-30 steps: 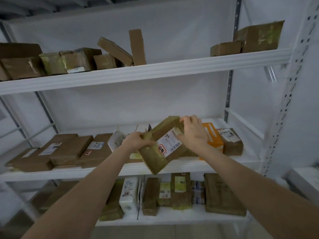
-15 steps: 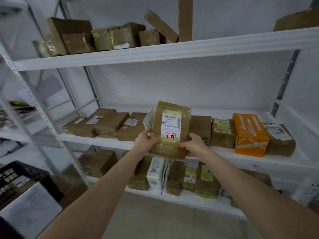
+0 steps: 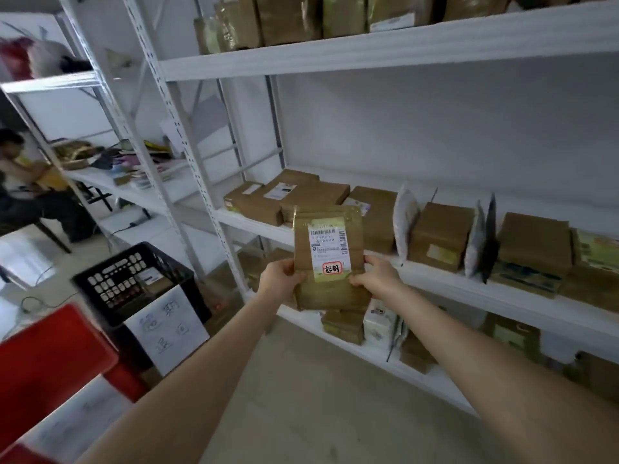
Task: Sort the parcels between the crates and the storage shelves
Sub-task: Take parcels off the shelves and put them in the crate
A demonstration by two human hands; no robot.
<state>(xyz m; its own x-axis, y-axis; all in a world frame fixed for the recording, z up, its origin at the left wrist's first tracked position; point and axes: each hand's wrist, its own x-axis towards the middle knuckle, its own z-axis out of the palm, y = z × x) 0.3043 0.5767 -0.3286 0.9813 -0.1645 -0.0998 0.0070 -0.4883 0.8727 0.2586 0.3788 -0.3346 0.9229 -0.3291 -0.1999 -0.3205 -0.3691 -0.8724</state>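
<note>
I hold a flat brown parcel (image 3: 330,236) upright in front of the shelves, its white label with a red-ringed stamp facing me. My left hand (image 3: 279,279) grips its lower left edge and my right hand (image 3: 376,277) grips its lower right edge. Behind it, the middle shelf (image 3: 469,289) carries several brown parcels. A black crate (image 3: 134,283) with a handwritten paper sign stands on the floor at the left. A red crate (image 3: 50,363) sits nearer me at the lower left.
White metal shelving runs left to right with perforated uprights (image 3: 187,155). The top shelf (image 3: 368,48) and the bottom shelf (image 3: 368,349) hold more parcels. A person (image 3: 20,182) sits at the far left by a cluttered bench. Bare floor (image 3: 318,396) lies under my arms.
The parcel came off the middle shelf and was turned upright, label toward me. My view has swung left, bringing the black and red crates into sight.
</note>
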